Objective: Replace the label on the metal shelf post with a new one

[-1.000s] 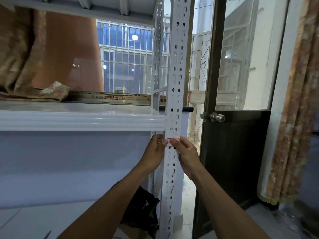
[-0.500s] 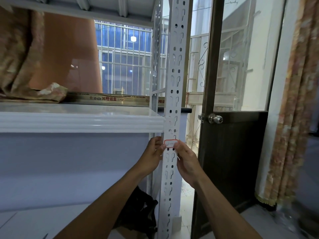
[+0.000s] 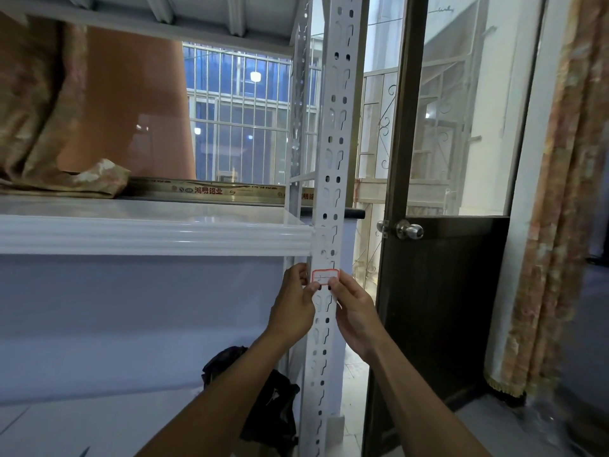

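A small white label with a red border (image 3: 325, 277) lies flat on the front of the white perforated metal shelf post (image 3: 334, 133), just below the shelf edge. My left hand (image 3: 294, 303) is at the post's left side, its thumb tip touching the label's lower left corner. My right hand (image 3: 355, 311) is at the right side, its thumb touching the lower right corner. Both hands' fingers curl behind the post and are partly hidden.
A white shelf board (image 3: 148, 235) runs left from the post, carrying folded patterned fabric (image 3: 59, 179) and a long printed box (image 3: 211, 190). A dark door with a round knob (image 3: 408, 230) stands right of the post. A curtain (image 3: 560, 225) hangs far right. A black bag (image 3: 263, 404) lies below.
The label was covered by my fingertips a second ago and now shows in full on the post. Both thumbs have slid down to its lower corners.
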